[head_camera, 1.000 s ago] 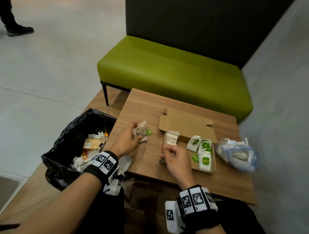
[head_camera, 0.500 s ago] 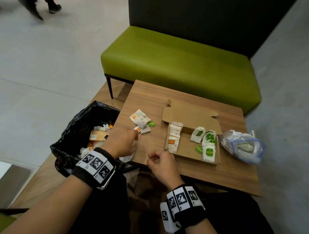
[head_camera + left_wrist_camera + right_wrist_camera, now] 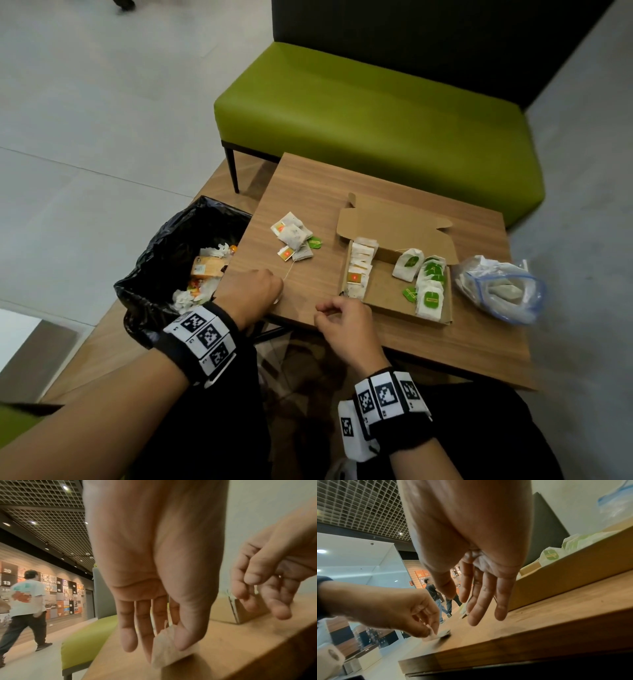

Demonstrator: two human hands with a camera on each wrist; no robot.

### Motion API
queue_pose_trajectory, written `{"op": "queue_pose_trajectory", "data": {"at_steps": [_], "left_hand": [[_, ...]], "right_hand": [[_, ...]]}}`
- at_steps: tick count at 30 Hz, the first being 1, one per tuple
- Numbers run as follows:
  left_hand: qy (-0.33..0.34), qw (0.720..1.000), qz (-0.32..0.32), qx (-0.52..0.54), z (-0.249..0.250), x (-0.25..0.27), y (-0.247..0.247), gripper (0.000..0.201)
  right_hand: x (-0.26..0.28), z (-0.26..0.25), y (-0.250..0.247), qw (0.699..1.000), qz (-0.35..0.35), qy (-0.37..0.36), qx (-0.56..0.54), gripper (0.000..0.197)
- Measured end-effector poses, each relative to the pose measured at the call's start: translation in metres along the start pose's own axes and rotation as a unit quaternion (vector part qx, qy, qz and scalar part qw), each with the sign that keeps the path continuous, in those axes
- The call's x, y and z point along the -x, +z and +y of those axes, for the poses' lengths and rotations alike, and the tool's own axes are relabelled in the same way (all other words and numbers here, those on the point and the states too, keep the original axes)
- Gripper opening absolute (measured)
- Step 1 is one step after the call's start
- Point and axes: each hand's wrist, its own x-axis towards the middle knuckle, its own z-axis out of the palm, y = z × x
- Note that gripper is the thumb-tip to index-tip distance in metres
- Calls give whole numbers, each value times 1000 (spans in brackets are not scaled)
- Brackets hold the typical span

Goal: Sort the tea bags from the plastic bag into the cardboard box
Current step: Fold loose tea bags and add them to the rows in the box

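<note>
The open cardboard box (image 3: 387, 294) lies on the wooden table (image 3: 428, 346). It holds a row of orange-tag tea bags (image 3: 359, 267) on its left side and green-tag tea bags (image 3: 430, 287) on its right. A loose pile of tea bags (image 3: 293, 236) sits left of the box. The clear plastic bag (image 3: 500, 294) lies right of the box. My left hand (image 3: 274, 294) is at the table's front left edge and pinches a white tea bag (image 3: 163, 654) between thumb and fingers. A thin string (image 3: 289, 274) runs from this hand toward the pile. My right hand (image 3: 329, 310) hovers near the box's front left corner, relaxed and holding nothing.
A bin with a black liner (image 3: 154, 274), holding wrappers, stands against the table's left side. Behind the table is a green bench (image 3: 376, 113). In the left wrist view a person (image 3: 25, 607) walks across the floor at the far left.
My left hand has drawn back from the loose pile to the front edge with a tea bag. My right hand has left the box and come back to the front edge.
</note>
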Motion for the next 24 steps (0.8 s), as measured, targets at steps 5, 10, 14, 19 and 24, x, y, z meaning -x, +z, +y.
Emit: {"op": "queue_pose_trajectory", "data": {"at_steps": [5,10,14,19,24], "left_hand": [[61,993,79,56,5,15,-39,16],[183,926,200,262,20,45,-78,16],[217,848,243,417,40,51,-88,27],[188,736,175,627,76,50,-80,38],[168,709,192,657,103,47,-72,14]], "right_hand": [[13,-13,-27,993,18,-99,-56,40],[25,-30,-55,969,-19,-159,-188,41],[39,-20,-74,953,45,-181,-240,12],[54,-1,-94,934,104,-162,-301,12],[67,13,-106,934,111,-156,-303,20]]}}
